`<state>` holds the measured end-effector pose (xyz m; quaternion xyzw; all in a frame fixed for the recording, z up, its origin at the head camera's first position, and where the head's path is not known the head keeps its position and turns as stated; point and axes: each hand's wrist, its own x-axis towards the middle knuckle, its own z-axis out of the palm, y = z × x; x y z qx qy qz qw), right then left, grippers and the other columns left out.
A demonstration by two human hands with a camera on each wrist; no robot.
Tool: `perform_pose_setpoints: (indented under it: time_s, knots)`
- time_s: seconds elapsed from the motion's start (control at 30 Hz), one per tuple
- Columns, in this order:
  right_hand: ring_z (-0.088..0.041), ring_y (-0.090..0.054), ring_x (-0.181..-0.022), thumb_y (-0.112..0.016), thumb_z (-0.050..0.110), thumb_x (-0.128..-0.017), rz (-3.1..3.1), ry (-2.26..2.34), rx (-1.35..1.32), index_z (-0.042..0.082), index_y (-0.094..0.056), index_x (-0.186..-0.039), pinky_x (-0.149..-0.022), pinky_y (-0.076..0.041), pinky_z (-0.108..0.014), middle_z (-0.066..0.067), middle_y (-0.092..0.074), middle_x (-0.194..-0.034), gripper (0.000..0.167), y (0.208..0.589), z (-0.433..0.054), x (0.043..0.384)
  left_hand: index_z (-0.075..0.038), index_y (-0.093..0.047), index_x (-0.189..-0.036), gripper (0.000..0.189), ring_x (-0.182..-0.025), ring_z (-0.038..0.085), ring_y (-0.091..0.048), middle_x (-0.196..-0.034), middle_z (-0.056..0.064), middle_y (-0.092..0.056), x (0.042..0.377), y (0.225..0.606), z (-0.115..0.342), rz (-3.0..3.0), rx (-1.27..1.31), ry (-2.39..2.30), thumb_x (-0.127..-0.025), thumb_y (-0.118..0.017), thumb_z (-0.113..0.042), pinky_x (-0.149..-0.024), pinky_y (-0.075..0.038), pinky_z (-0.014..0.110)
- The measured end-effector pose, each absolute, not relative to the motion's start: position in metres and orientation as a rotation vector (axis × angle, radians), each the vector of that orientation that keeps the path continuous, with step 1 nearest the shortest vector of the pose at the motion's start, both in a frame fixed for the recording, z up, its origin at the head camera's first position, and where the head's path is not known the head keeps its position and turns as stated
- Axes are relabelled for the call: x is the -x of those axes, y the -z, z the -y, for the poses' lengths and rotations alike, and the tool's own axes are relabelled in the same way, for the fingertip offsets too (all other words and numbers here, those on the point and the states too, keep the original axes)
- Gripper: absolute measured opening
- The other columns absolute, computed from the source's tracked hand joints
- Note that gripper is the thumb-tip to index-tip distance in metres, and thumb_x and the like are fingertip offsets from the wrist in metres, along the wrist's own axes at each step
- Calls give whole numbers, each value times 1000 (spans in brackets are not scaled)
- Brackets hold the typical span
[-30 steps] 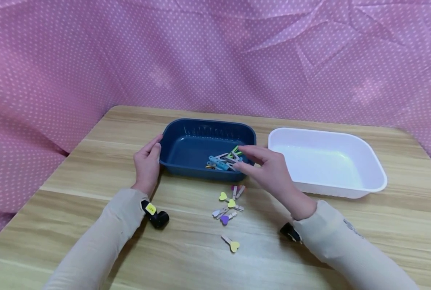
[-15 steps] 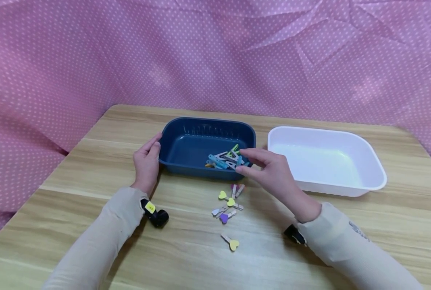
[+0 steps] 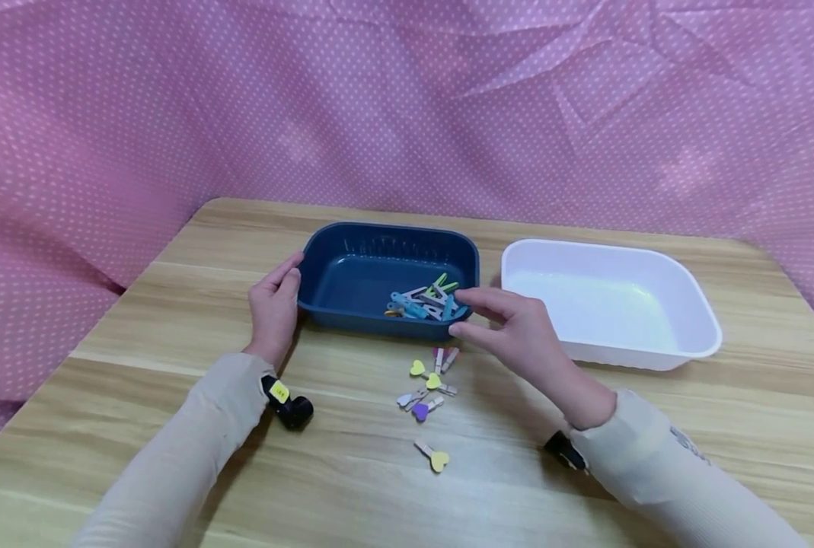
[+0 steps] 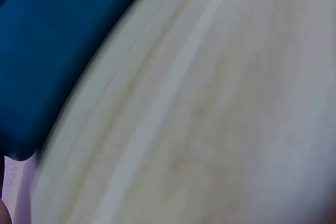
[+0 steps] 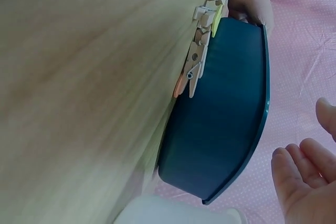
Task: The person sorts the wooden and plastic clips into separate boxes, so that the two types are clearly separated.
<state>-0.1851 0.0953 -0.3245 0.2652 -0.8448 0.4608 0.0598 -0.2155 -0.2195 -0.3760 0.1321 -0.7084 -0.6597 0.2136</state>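
Observation:
My left hand (image 3: 274, 308) rests with extended fingers against the left end of a dark blue plastic basin (image 3: 352, 316). Inside the basin's right front corner lies a pile of blue, grey and green plastic clothespins (image 3: 426, 300). My right hand (image 3: 516, 327) is at that corner, thumb and fingers parted; the right wrist view shows nothing between them and a gap from the basin. Several small wooden clothespins with heart shapes lie in front of the basin, including a purple one (image 3: 422, 412) and a yellow one (image 3: 438, 460).
To the right stands a white plastic basin (image 3: 612, 354), partly behind my right hand. Both basins are on a wood-grain table (image 3: 173, 335). A pink dotted cloth (image 3: 407, 114) hangs behind the table.
My right hand has drawn back slightly right and toward me, its thumb and fingers wider apart. A blue clothespin by its fingertips now shows in the pile. The left hand stays put.

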Motion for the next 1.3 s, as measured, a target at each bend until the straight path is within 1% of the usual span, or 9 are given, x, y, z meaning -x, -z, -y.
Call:
perform_pose_setpoints:
  time_s: [0.13, 0.57, 0.73, 0.83, 0.97, 1.03, 1.1, 1.17, 1.3]
  knots:
    - [-25, -63, -101, -76, 14, -76, 2544, -1359, -788, 4, -67, -112, -84, -54, -37, -10, -67, -111, 39, 324, -101, 184, -13, -61, -123, 30, -124, 7, -47, -131, 1, -56, 215, 376, 221, 2034, -342, 1745, -96, -50, -19, -103, -39, 25]
    - [-23, -62, -103, -75, 12, -76, 2530, -1321, -687, 1, -67, -110, -86, -51, -27, -12, -66, -112, 37, 317, -125, 184, -11, -62, -122, 30, -122, 8, -48, -131, 3, -56, 212, 370, 225, 2074, -314, 1706, -94, -52, -18, -102, -40, 25]
    - [-23, -63, -100, -75, 12, -76, 2516, -1304, -603, 1, -67, -110, -82, -49, -14, -13, -67, -110, 36, 313, -140, 183, -12, -61, -123, 32, -121, 11, -50, -130, 3, -56, 213, 370, 225, 2085, -296, 1702, -93, -55, -22, -100, -42, 25]
    - [-13, -63, -97, -75, 12, -77, 2502, -1309, -549, 1, -67, -110, -80, -47, -7, -12, -67, -110, 36, 311, -149, 182, -12, -62, -123, 33, -117, 10, -53, -128, 4, -58, 213, 370, 225, 2080, -292, 1696, -92, -57, -24, -97, -44, 24]
    - [5, -59, -91, -74, 16, -78, 2492, -1319, -459, 3, -67, -111, -77, -45, -4, -13, -67, -110, 36, 310, -161, 182, -11, -61, -123, 35, -111, 9, -55, -128, 7, -58, 210, 367, 227, 2041, -315, 1734, -90, -59, -23, -91, -47, 17]
    - [9, -57, -88, -74, 18, -79, 2495, -1303, -415, 4, -67, -112, -75, -45, -3, -13, -67, -110, 37, 310, -167, 182, -12, -60, -124, 36, -108, 10, -55, -129, 8, -57, 208, 364, 228, 2023, -325, 1757, -90, -61, -21, -87, -47, 13]
    - [10, -56, -87, -73, 20, -80, 2495, -1279, -382, 4, -67, -112, -74, -45, -3, -14, -67, -109, 37, 310, -173, 183, -13, -61, -124, 36, -112, 10, -53, -132, 7, -55, 206, 361, 229, 2033, -294, 1733, -88, -62, -18, -88, -46, 12]
    - [10, -57, -86, -73, 21, -80, 2491, -1251, -349, 4, -67, -112, -73, -46, -3, -10, -68, -108, 36, 309, -180, 183, -12, -61, -123, 36, -118, 10, -50, -134, 5, -53, 203, 357, 230, 2099, -194, 1616, -87, -64, -15, -93, -44, 13]
    - [10, -57, -83, -71, 21, -82, 2451, -1282, -279, 2, -65, -113, -70, -46, -3, 15, -67, -96, 37, 306, -196, 186, -7, -62, -121, 37, -129, 15, -42, -138, 5, -48, 196, 351, 228, 2235, 126, 1244, -84, -65, -8, -95, -40, 10]
